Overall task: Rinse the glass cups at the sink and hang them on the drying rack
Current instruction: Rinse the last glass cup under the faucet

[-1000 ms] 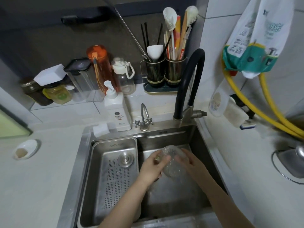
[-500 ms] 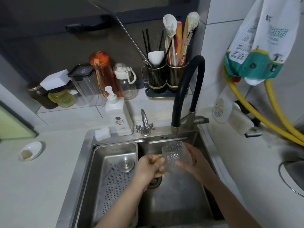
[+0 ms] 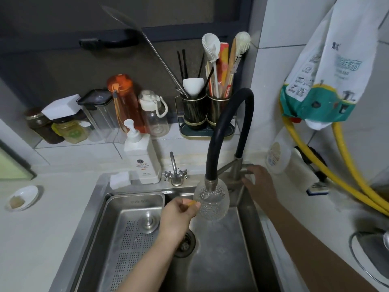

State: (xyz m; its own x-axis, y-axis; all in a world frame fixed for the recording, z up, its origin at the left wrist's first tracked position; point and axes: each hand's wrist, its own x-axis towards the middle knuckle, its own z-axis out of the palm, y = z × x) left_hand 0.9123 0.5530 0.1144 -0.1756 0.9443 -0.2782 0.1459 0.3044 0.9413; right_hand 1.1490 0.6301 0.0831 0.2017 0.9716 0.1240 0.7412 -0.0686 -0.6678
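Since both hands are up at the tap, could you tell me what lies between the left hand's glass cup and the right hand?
In the head view, only the faucet's steel base lies between the glass cup and the right hand.

Only "RAG" reads on the hanging bag [image 3: 328,66]; other print blurred.

Single view: head-worn wide-angle camera, set above the front edge of a stainless steel sink basin [image 3: 223,249], facing forward and steeply down. Close range; both forearms enter from the near bottom edge. Centre of frame: black arched hose faucet [image 3: 229,123]. Far limit: dark window frame [image 3: 147,36] and tiled ledge carrying two dark cylindrical utensil holders [image 3: 205,109]. Left limit: pale countertop [image 3: 42,228] with a small white oval dish [image 3: 22,198]. Right limit: white tiled wall [image 3: 271,81] with yellow hoses [image 3: 347,163]. Straight edges bow toward the frame borders. No second view, so no shared area.
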